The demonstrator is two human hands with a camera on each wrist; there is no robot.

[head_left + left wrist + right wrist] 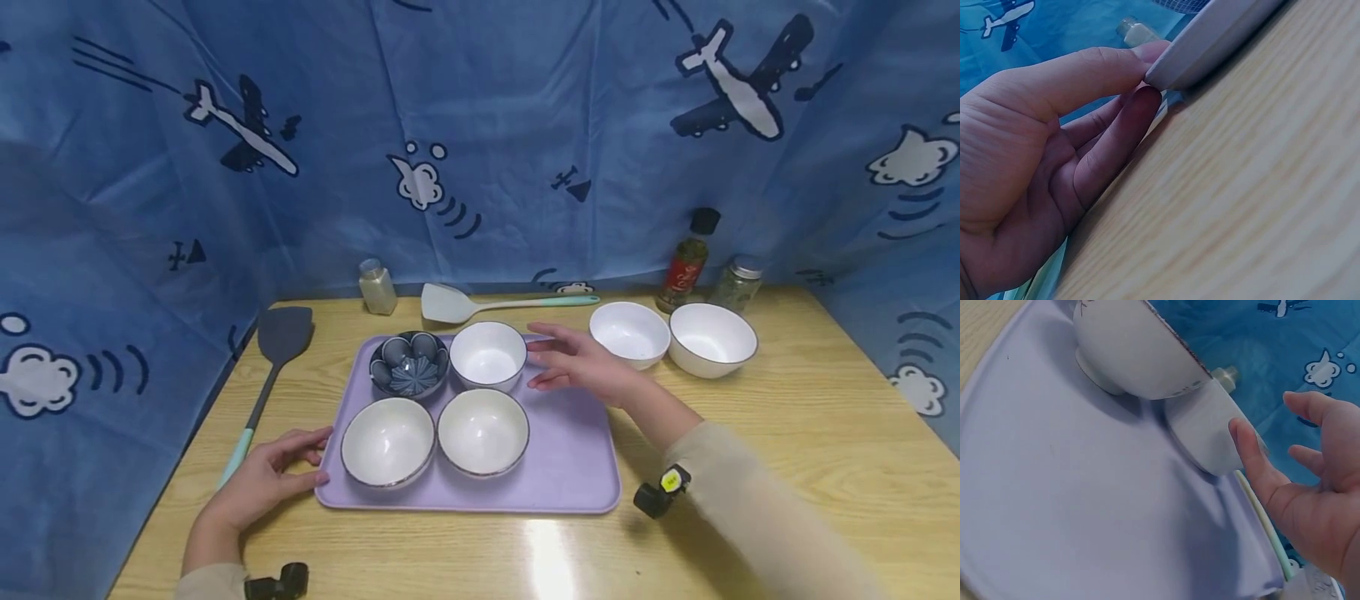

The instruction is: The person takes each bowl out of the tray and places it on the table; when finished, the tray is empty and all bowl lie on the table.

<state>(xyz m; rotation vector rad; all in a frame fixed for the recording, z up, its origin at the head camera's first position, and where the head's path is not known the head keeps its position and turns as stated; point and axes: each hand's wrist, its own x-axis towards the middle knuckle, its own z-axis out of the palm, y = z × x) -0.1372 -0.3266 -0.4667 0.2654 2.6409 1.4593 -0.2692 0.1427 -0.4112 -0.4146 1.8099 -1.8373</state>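
Note:
A lavender tray (570,467) carries several bowls. My left hand (273,475) is at its left edge; in the left wrist view the thumb and a finger pinch the tray's rim (1179,69). Spread beside the plain white bowl (489,354) at the tray's back is my right hand (577,362), its fingers extended and nothing gripped. In the right wrist view a fingertip overlaps that white bowl (1204,425); contact is unclear. Two cream bowls with dark rims, one left (387,442) and one right (483,433), stand in front, and a dark patterned bowl (410,367) sits at the back left.
Right of the tray stand two white bowls, one nearer (628,333) and one farther right (712,337). Behind them are a red-labelled bottle (684,271) and a jar (737,283). A shaker (377,287), white spatula (450,304) and dark turner (285,333) lie around.

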